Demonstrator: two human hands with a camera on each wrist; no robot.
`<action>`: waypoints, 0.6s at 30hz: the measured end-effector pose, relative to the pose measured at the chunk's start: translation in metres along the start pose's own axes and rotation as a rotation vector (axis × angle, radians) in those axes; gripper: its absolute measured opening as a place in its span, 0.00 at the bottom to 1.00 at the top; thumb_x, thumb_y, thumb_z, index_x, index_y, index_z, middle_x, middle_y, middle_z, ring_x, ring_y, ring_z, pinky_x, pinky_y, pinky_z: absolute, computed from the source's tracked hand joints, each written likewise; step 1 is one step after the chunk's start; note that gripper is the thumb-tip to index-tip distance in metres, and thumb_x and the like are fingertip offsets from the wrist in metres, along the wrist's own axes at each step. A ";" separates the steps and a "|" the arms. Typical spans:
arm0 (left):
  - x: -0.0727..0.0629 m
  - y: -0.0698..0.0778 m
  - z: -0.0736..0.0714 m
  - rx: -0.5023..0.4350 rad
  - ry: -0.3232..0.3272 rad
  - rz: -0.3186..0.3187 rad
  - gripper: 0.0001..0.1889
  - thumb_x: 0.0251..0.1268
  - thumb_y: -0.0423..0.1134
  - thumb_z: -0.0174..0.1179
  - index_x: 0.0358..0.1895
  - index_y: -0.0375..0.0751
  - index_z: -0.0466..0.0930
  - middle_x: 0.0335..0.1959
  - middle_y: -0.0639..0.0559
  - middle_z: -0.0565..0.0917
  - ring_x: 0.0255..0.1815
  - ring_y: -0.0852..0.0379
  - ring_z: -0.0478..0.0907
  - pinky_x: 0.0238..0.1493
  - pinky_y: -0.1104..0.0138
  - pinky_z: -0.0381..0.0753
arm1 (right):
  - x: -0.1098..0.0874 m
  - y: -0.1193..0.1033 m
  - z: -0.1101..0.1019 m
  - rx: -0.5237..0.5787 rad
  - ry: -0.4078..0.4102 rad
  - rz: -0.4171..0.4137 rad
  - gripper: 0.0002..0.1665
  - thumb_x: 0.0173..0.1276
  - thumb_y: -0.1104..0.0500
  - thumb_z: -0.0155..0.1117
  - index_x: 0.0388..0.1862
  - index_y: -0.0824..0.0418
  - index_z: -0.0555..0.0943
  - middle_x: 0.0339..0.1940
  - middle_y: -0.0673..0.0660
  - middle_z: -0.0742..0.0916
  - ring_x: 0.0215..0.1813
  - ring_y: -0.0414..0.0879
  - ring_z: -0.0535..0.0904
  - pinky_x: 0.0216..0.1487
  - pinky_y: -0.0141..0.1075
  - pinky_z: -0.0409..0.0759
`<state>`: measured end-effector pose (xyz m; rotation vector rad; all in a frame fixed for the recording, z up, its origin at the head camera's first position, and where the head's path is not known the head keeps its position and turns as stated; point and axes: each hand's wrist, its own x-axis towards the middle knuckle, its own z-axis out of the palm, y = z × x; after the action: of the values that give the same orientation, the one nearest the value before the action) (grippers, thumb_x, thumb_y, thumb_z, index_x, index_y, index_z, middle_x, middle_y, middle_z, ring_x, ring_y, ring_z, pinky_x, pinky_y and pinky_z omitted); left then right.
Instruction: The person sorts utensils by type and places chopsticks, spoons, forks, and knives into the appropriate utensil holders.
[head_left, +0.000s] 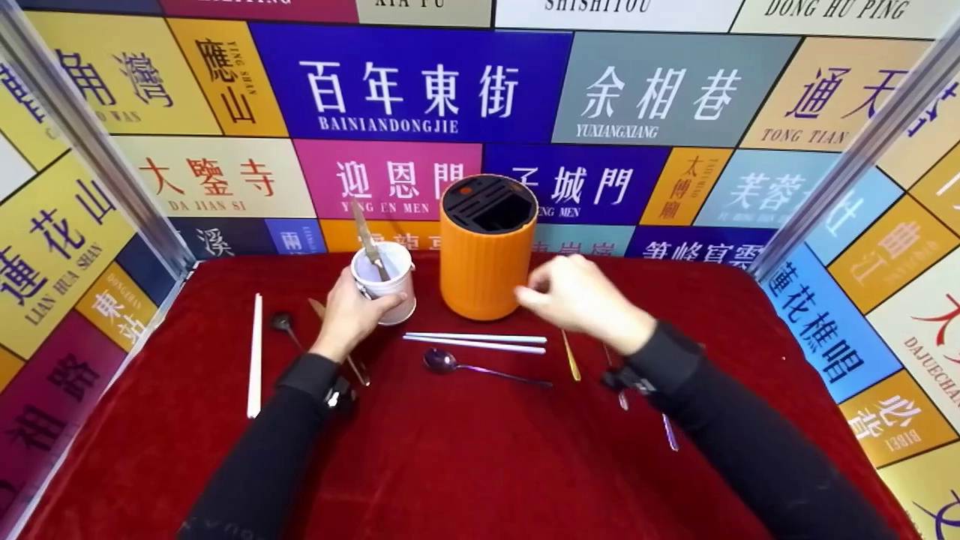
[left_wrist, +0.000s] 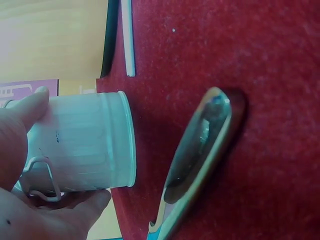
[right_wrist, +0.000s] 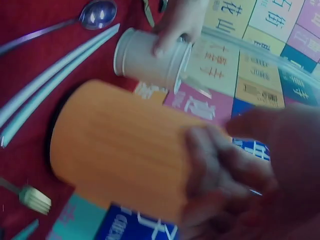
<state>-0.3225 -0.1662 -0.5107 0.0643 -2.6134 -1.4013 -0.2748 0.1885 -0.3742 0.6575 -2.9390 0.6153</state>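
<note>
My left hand grips a small white pail with a wire handle, fingers and thumb around its side. A flat, knife-like utensil leans inside the pail and sticks up past the rim. To the right of the pail stands an orange ribbed knife block with a black slotted top. My right hand is beside the block's right side, fingers loosely bent. The right wrist view shows these fingers blurred in front of the block, with nothing seen in them; contact with the block cannot be made out.
On the red cloth lie pale chopsticks, a dark spoon, a white pair of chopsticks and another dark spoon at left. A fork and several utensil handles lie at right. Printed panels stand behind.
</note>
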 end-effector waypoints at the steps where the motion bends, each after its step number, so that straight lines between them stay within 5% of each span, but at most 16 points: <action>1: 0.000 0.000 0.000 0.001 -0.001 -0.003 0.50 0.59 0.49 0.83 0.80 0.35 0.67 0.73 0.36 0.80 0.73 0.37 0.79 0.80 0.45 0.75 | -0.002 0.005 -0.004 -0.021 -0.029 0.021 0.29 0.76 0.46 0.67 0.12 0.47 0.74 0.11 0.43 0.73 0.19 0.43 0.68 0.29 0.39 0.68; 8: -0.002 0.000 0.001 0.012 0.002 -0.020 0.49 0.60 0.50 0.83 0.80 0.34 0.66 0.73 0.35 0.81 0.73 0.37 0.79 0.80 0.45 0.76 | -0.002 0.050 -0.020 -0.051 -0.106 0.172 0.24 0.76 0.48 0.67 0.17 0.50 0.83 0.14 0.46 0.82 0.20 0.43 0.77 0.32 0.38 0.74; 14: -0.003 0.001 0.001 0.015 0.005 -0.018 0.49 0.61 0.49 0.83 0.80 0.33 0.67 0.72 0.34 0.81 0.73 0.37 0.79 0.80 0.45 0.75 | 0.006 0.102 -0.021 -0.044 -0.110 0.294 0.17 0.75 0.48 0.69 0.36 0.57 0.95 0.41 0.59 0.95 0.43 0.56 0.86 0.54 0.51 0.83; 18: -0.002 0.001 0.000 0.016 0.002 -0.010 0.49 0.61 0.49 0.83 0.80 0.33 0.67 0.73 0.35 0.80 0.74 0.36 0.78 0.80 0.45 0.75 | 0.008 0.137 -0.013 -0.046 -0.128 0.346 0.16 0.73 0.51 0.68 0.41 0.61 0.95 0.46 0.63 0.95 0.51 0.61 0.87 0.61 0.56 0.83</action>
<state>-0.3201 -0.1652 -0.5102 0.0810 -2.6265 -1.3835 -0.3402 0.3043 -0.4120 0.1879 -3.2050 0.5443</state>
